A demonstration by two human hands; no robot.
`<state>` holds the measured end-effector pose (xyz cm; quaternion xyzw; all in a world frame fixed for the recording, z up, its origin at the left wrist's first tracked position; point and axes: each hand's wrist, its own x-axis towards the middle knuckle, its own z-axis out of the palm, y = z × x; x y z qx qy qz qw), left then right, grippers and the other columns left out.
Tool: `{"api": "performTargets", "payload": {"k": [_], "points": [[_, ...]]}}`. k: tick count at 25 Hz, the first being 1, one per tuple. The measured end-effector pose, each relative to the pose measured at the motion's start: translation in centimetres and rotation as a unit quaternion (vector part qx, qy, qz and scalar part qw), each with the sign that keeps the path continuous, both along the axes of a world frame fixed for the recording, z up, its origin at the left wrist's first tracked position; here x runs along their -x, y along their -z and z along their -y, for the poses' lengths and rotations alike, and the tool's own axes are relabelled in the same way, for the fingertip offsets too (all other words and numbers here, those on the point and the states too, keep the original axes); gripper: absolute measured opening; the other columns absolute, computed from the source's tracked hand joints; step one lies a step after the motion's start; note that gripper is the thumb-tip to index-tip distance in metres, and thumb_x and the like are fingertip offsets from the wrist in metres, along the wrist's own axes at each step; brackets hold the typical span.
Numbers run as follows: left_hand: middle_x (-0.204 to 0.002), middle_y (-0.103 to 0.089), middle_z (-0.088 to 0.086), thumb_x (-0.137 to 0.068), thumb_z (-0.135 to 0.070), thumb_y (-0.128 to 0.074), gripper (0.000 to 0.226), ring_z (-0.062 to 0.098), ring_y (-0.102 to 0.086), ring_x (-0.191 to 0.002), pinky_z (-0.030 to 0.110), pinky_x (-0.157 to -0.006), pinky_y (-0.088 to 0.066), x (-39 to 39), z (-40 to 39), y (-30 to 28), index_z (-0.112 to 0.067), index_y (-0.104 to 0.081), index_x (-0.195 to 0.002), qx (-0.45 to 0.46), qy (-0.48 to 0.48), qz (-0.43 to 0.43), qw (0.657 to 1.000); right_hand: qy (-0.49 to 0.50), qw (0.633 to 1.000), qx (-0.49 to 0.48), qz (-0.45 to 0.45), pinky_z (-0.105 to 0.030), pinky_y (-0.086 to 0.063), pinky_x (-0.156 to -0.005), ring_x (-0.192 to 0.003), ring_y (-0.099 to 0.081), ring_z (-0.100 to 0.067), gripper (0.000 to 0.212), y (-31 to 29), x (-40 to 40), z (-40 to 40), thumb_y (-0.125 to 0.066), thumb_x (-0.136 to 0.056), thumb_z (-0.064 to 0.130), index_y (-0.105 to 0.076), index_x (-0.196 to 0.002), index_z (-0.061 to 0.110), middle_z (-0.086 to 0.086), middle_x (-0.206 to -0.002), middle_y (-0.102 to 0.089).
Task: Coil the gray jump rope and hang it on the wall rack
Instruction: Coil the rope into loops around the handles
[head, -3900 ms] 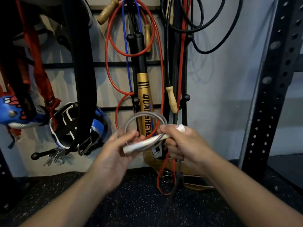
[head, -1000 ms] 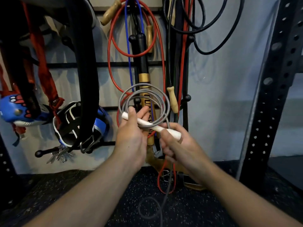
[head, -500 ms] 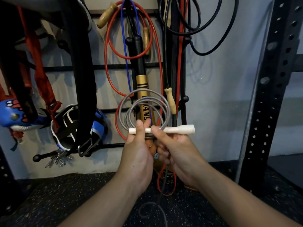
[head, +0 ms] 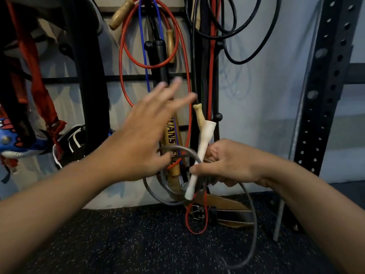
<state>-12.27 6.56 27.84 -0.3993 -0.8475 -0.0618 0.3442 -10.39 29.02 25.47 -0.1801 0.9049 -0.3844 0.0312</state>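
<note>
Since half second ago: left hand (head: 142, 143) off coil, fingers (head: 173, 86) spread, blurred. Right hand (head: 229, 165) pinching white handle (head: 201, 155) plus gray jump rope (head: 177, 153) loops before wall rack (head: 138, 77). Rope light, springy, likely uncoils; best gripped where loops cross.

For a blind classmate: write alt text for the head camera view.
The right hand grips a white handle and gray jump rope loops; the left hand, open and blurred, is off them, before a wall rack hung with ropes.

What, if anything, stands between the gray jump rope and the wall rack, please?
The open left hand is raised between the gray jump rope, held by the right hand, and the wall rack, whose pegs are crowded with the red rope.
</note>
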Motion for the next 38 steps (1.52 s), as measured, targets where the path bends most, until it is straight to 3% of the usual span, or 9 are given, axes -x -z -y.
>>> {"api": "performTargets", "payload": {"k": [3,7,9,11,16,23,28,35,38], "points": [[-0.174,0.005,0.001,-0.083,-0.049,-0.068,0.098,0.023,0.017,-0.158,0.048,-0.127,0.010,0.7,-1.9,-0.6,-0.027,-0.015,-0.163,0.233,0.002,-0.135,0.963,-0.011,1.000,-0.002,-0.019,-0.015,-0.033,-0.040,-0.043,-0.041,-0.007,0.040,-0.2,-0.1,0.8,-0.078,-0.090,0.026,-0.053,-0.061,0.015,0.006,-0.049,-0.050],[-0.138,-0.066,0.007,-0.094,-0.051,-0.052,0.045,0.032,-0.038,-0.150,0.048,-0.124,-0.009,1.0,-2.9,-0.1,-0.017,-0.065,-0.121,0.332,-0.024,-0.182,0.925,0.014,0.999,0.022,-0.023,-0.015,-0.031,-0.040,-0.043,-0.040,-0.006,0.034,0.2,0.0,1.0,-0.083,-0.082,0.037,-0.061,-0.070,0.015,-0.001,-0.057,-0.055],[-0.096,-0.067,-0.008,-0.097,-0.043,-0.051,0.018,0.020,-0.064,-0.107,0.037,-0.093,-0.044,0.8,-3.3,-0.3,-0.027,-0.055,-0.105,0.313,-0.081,-0.034,0.946,0.024,0.999,0.033,-0.025,-0.017,-0.033,-0.043,-0.041,-0.042,-0.004,0.028,0.5,0.2,0.8,-0.085,-0.081,0.034,-0.066,-0.068,0.017,0.006,-0.053,-0.055],[-0.081,-0.059,-0.011,-0.097,-0.036,-0.059,0.007,0.010,-0.056,-0.077,0.028,-0.064,-0.042,1.2,-3.8,0.2,-0.033,-0.053,-0.097,0.277,-0.087,0.156,0.944,0.016,0.999,0.007,-0.049,-0.021,-0.036,-0.049,-0.044,-0.044,-0.003,0.023,0.6,0.2,0.8,-0.086,-0.079,0.037,-0.073,-0.071,0.020,0.009,-0.052,-0.056],[-0.095,-0.076,0.005,-0.084,-0.041,-0.078,0.032,0.027,-0.070,-0.088,0.042,-0.079,-0.055,1.7,-2.3,1.4,-0.020,-0.067,-0.105,0.097,0.014,0.440,0.893,-0.025,0.996,0.003,-0.082,-0.024,-0.042,-0.053,-0.051,-0.050,-0.008,0.024,1.0,0.3,0.2,-0.084,-0.083,0.037,-0.077,-0.085,0.014,0.008,-0.052,-0.056],[-0.070,-0.065,-0.005,-0.093,-0.053,-0.054,0.031,0.002,-0.058,-0.061,0.025,-0.061,-0.049,1.4,0.3,1.7,-0.025,-0.066,-0.096,0.083,0.045,0.391,0.915,0.027,0.995,0.074,-0.058,-0.018,-0.038,-0.044,-0.041,-0.041,-0.009,0.044,0.5,0.1,-2.7,-0.073,-0.082,0.058,-0.076,-0.075,0.014,0.005,-0.049,-0.049],[-0.061,-0.059,-0.014,-0.083,-0.064,-0.051,0.036,0.005,-0.052,-0.055,0.024,-0.055,-0.044,2.3,3.3,1.7,-0.031,-0.065,-0.087,-0.038,0.026,0.365,0.930,0.100,0.983,0.156,0.011,-0.048,-0.066,-0.072,-0.040,-0.040,-0.019,0.062,1.9,0.2,-5.0,-0.059,-0.082,0.074,-0.049,-0.058,0.018,0.004,-0.048,-0.037],[-0.075,-0.075,0.000,-0.099,-0.050,-0.054,0.039,0.021,-0.073,-0.076,0.037,-0.068,-0.060,1.2,-3.0,5.8,-0.013,-0.065,-0.094,-0.569,0.136,0.461,0.667,0.002,0.924,0.374,0.079,-0.032,-0.048,-0.058,-0.065,-0.058,-0.016,0.089,5.3,0.0,3.1,-0.065,-0.054,0.093,-0.069,-0.121,0.034,-0.008,-0.110,-0.072],[-0.103,-0.081,0.005,-0.094,-0.065,-0.050,0.042,0.030,-0.075,-0.103,0.055,-0.089,-0.058,1.0,-5.7,7.1,-0.029,-0.071,-0.099,-0.653,0.113,0.416,0.622,0.047,0.911,0.406,0.056,-0.039,-0.053,-0.056,-0.060,-0.067,-0.027,0.064,4.8,-0.6,5.8,-0.066,-0.072,0.080,-0.062,-0.116,0.033,-0.012,-0.087,-0.074]]}}
